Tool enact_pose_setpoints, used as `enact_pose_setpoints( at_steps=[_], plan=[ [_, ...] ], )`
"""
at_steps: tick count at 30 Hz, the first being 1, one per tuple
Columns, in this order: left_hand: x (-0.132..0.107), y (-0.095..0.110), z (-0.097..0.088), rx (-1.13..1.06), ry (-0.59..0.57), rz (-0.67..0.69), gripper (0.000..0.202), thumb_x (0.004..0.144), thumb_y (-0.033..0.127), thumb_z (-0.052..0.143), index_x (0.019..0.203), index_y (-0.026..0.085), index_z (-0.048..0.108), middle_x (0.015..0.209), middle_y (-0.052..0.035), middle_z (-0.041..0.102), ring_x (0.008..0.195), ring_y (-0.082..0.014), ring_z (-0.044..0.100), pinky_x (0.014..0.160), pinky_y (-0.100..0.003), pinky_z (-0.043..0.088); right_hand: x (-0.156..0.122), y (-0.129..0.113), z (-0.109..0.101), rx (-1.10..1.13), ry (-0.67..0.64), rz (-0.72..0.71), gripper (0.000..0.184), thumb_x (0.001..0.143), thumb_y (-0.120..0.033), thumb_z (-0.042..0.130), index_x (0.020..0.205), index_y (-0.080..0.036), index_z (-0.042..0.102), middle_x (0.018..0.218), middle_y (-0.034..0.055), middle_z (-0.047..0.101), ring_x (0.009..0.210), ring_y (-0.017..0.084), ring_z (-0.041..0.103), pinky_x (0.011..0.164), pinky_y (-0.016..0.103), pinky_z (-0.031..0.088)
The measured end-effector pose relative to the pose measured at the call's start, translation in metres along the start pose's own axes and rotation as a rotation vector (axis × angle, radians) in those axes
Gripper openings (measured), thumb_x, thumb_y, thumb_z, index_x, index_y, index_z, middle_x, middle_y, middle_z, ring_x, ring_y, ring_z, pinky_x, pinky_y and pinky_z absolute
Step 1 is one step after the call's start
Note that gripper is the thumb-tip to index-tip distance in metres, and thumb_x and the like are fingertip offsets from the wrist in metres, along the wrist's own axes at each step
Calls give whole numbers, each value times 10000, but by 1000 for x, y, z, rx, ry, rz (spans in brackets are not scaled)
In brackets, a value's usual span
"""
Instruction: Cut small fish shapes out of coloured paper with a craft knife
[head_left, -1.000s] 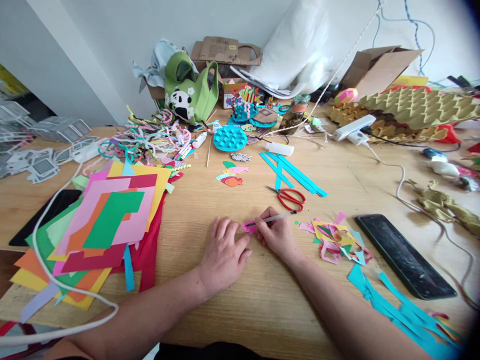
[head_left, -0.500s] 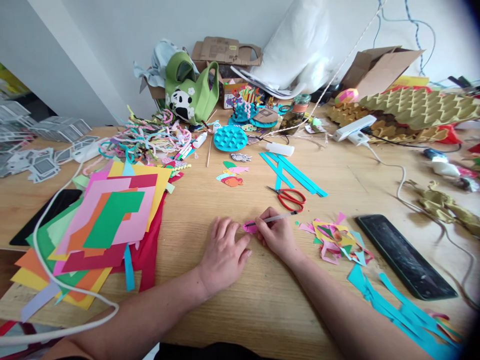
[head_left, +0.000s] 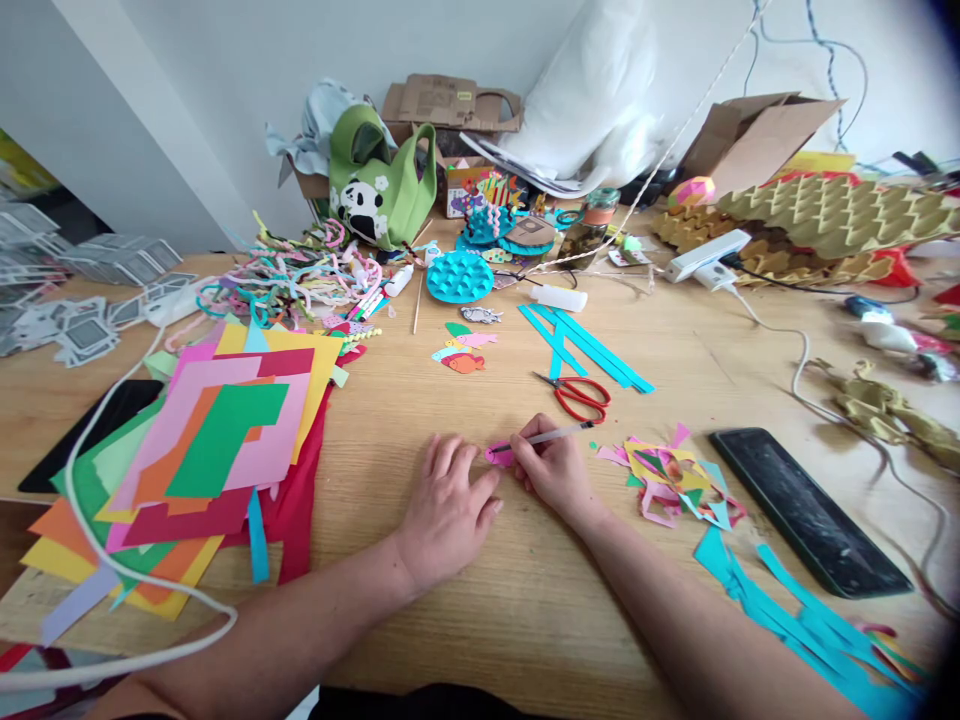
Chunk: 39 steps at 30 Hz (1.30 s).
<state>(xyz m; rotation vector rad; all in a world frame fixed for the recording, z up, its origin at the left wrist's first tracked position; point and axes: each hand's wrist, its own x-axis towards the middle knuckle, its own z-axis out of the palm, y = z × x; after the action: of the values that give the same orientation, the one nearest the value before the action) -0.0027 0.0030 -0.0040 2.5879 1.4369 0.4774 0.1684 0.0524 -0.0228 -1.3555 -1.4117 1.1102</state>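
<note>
My right hand [head_left: 553, 468] grips a slim pen [head_left: 559, 434] with a clear barrel, its dark tip resting on a small magenta paper cut-out [head_left: 498, 453]. Part of that cut-out is hidden under my right fingers. On the tabletop lies my left hand [head_left: 448, 505], palm down with the fingers apart, its forefinger close to the cut-out's left end; whether it touches, I cannot tell. Scissors [head_left: 583, 397] with red handles lie just beyond my right hand. Several coloured paper fish [head_left: 466, 363] are grouped farther back, below a grey patterned fish [head_left: 481, 315].
Coloured paper sheets [head_left: 247, 430] are piled at left, under a white cable [head_left: 75, 480]. Paper scraps [head_left: 675, 475], blue strips [head_left: 795, 620] and a black phone [head_left: 810, 510] lie at right. Behind stand a green panda bag [head_left: 409, 190], a blue bumpy disc [head_left: 460, 277] and a white bottle [head_left: 559, 298].
Both hands, the pen and the magenta cut-out hold practically the same positions. Only a very slight shift of the whole view shows.
</note>
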Motion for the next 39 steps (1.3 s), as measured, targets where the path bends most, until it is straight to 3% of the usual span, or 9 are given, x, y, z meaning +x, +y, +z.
enact_pose_setpoints(
  at_steps=[14, 20, 23, 27, 30, 34, 39],
  plan=[
    [0, 0, 1, -14, 4, -7, 307, 891, 292, 586, 1188, 230, 629, 1247, -112, 520, 1263, -314, 380, 1119, -589, 266, -2, -3, 0, 21, -13, 9, 192, 821, -304, 585, 697, -232, 458, 434, -72, 490, 336, 101, 439, 347, 207, 304],
    [0, 1, 1, -17, 12, -8, 331, 881, 287, 604, 1210, 253, 614, 1250, -100, 524, 1264, -308, 387, 1126, -589, 251, -5, -5, -4, 103, 243, -102, 259, 862, -399, 593, 712, -239, 454, 497, -54, 509, 374, 105, 439, 365, 223, 343],
    [0, 1, 1, -13, 21, -7, 333, 880, 292, 607, 1210, 251, 617, 1244, -100, 524, 1259, -306, 389, 1130, -581, 245, -7, -6, -5, 159, 303, -150, 261, 872, -421, 602, 754, -234, 463, 550, -50, 529, 418, 110, 493, 403, 222, 394],
    [0, 1, 1, 1, 42, -9, 295, 886, 299, 597, 1174, 252, 642, 1221, -97, 529, 1247, -303, 391, 1126, -574, 251, -8, -5, -14, 122, 327, -249, 220, 938, -425, 518, 1005, -221, 565, 741, 4, 625, 599, 150, 629, 591, 292, 528],
    [0, 1, 2, 13, 52, 2, 289, 894, 305, 585, 1170, 246, 646, 1219, -97, 529, 1232, -302, 397, 1119, -573, 260, -6, -6, -25, -117, 203, -292, 268, 973, -393, 459, 1128, -225, 598, 886, 59, 697, 791, 197, 693, 742, 346, 543],
    [0, 1, 2, 26, 72, 4, 266, 893, 297, 588, 1145, 241, 655, 1202, -103, 539, 1231, -295, 405, 1109, -579, 272, -3, -8, -36, -432, -75, -399, 206, 949, -306, 504, 1069, -213, 643, 964, 100, 722, 877, 232, 695, 777, 359, 537],
    [0, 2, 4, 36, 93, -1, 251, 897, 305, 586, 1130, 248, 661, 1199, -99, 545, 1255, -296, 396, 1116, -569, 266, 0, -5, -36, -633, -154, -547, 215, 908, -201, 549, 1107, -198, 630, 976, 120, 718, 907, 267, 678, 775, 396, 544]
  ],
)
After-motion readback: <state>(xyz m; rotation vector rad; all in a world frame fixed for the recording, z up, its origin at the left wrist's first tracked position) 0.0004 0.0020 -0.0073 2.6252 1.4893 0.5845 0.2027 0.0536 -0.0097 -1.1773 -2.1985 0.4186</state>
